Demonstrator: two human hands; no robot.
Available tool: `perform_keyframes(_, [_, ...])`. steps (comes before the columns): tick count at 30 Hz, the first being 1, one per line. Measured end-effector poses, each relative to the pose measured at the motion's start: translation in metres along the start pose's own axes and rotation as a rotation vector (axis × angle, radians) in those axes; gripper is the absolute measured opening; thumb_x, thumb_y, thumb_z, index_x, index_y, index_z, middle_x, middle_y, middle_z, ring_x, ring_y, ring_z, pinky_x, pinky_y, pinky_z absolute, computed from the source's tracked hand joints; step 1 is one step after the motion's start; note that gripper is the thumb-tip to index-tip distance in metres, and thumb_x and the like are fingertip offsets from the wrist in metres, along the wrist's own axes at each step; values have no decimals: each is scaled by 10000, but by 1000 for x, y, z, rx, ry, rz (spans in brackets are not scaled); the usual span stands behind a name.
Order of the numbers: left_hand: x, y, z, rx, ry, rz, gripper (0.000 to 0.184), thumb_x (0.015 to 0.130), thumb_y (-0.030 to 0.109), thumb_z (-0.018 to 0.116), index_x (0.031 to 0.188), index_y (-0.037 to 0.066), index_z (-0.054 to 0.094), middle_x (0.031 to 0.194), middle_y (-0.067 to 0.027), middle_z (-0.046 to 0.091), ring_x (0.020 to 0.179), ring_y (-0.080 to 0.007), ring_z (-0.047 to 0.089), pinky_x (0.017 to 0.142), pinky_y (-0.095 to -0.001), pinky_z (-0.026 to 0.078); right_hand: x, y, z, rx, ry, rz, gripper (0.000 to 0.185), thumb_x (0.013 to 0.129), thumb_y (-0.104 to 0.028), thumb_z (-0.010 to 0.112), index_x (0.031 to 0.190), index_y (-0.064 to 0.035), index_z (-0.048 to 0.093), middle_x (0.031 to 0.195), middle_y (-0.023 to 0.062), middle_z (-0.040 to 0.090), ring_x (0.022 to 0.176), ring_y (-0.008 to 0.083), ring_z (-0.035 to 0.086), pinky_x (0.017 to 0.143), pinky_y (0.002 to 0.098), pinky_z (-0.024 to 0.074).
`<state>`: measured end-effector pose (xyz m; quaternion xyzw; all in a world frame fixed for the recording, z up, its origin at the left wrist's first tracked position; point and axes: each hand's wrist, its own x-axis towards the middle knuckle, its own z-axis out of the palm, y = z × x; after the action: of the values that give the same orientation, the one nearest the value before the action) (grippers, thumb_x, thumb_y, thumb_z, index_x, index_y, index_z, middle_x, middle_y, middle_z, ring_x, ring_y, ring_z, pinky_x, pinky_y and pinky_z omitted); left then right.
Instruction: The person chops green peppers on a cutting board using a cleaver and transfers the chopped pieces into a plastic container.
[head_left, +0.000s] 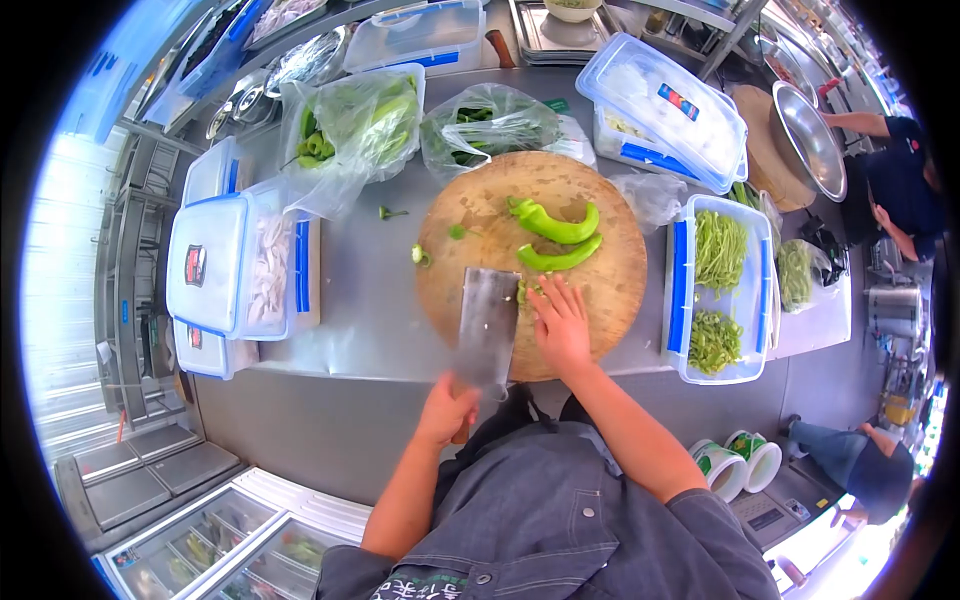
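My left hand (445,408) is closed round the handle of a cleaver (487,325), whose wide blade lies over the left part of a round wooden board (450,225). The blade's lower end is blurred. My right hand (562,322) rests on the board just right of the blade, fingers spread. By its fingertips, against the blade, is a small green piece (524,288), partly hidden. Two curved green peppers, an upper one (560,226) and a lower one (560,256), lie above my right hand. A green scrap (458,231) sits at the board's upper left.
Lidded boxes (208,262) stand at the left. Bagged greens (365,125) and a lidded container (665,110) are behind the board. A tub (717,290) of cut greens stands right, a metal bowl (808,140) beyond. Pepper stems (420,256) lie left. Other people are at the right.
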<state>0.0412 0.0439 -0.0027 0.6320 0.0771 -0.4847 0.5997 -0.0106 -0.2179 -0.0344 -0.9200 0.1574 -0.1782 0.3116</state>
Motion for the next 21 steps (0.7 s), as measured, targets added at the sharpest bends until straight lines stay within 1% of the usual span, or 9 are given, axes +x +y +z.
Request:
perform_keyframes(2, [-5, 5, 5, 94, 52, 46, 248, 946, 43, 684, 1124, 42, 511, 734, -37, 577, 533, -121, 540, 488, -286, 460, 7, -11, -23, -175, 113, -27, 410, 873, -57, 652, 1283, -70, 663, 1434, 148, 582, 1408, 360, 473, 1184, 502, 362])
perform_keyframes(6, [-20, 25, -2, 140, 190, 74, 228, 947, 55, 690, 1081, 31, 508, 734, -32, 578, 537, -111, 538, 493, -279, 461, 42, 10, -30, -63, 152, -17, 439, 848, -53, 666, 1285, -90, 666, 1397, 112, 616, 1354, 328, 520, 1133, 478, 400])
perform_keyframes(8, [-30, 41, -5, 268, 188, 137, 220, 945, 58, 694, 1035, 25, 496, 729, -28, 570, 536, -106, 529, 494, -280, 462, 60, 15, -37, -211, 55, -21, 409, 829, -75, 696, 1237, -105, 688, 1275, 69, 673, 1253, 296, 572, 1063, 471, 435])
perform_keyframes(9, [-34, 46, -8, 322, 165, 71, 264, 942, 96, 709, 1105, 20, 517, 758, -31, 587, 552, -99, 539, 500, -277, 463, 65, 17, -41, -210, 55, -20, 409, 829, -75, 696, 1237, -105, 688, 1275, 69, 673, 1253, 296, 572, 1063, 471, 435])
perform_keyframes(11, [-41, 51, 0, 454, 128, 97, 298, 940, 120, 713, 1158, 27, 532, 780, -38, 601, 567, -105, 555, 507, -278, 468, 75, 19, -50, -281, -59, -104, 367, 812, -118, 733, 1178, -106, 704, 1144, 45, 697, 1168, 275, 600, 1004, 461, 458])
perform_keyframes(13, [-40, 48, 8, 586, 92, 127, 338, 939, 144, 716, 1210, 35, 546, 801, -44, 616, 581, -110, 572, 514, -278, 474, 81, 23, -53, -283, -66, -103, 354, 803, -127, 744, 1154, -99, 707, 1106, 52, 693, 1139, 283, 603, 992, 462, 460])
perform_keyframes(15, [-28, 27, 11, 675, -96, 246, 406, 934, 198, 724, 1280, 59, 565, 836, -59, 637, 615, -137, 602, 547, -305, 496, 80, 25, -60, -286, -81, -100, 342, 795, -136, 756, 1131, -93, 710, 1068, 60, 688, 1110, 291, 607, 981, 462, 461])
perform_keyframes(18, [-10, 18, 26, 740, -134, 317, 399, 933, 218, 721, 1260, 41, 576, 851, -76, 644, 639, -162, 616, 585, -344, 514, 73, 25, -90, -242, 45, -93, 350, 807, -139, 756, 1151, -92, 704, 1075, 85, 685, 1081, 315, 608, 981, 457, 458])
perform_keyframes(21, [0, 54, 33, 762, -110, 279, 388, 933, 224, 717, 1244, 34, 583, 856, -85, 647, 647, -172, 622, 603, -363, 520, 56, 33, -113, -305, 126, 0, 360, 832, -132, 744, 1183, -79, 685, 1078, 116, 680, 1076, 340, 606, 975, 461, 457])
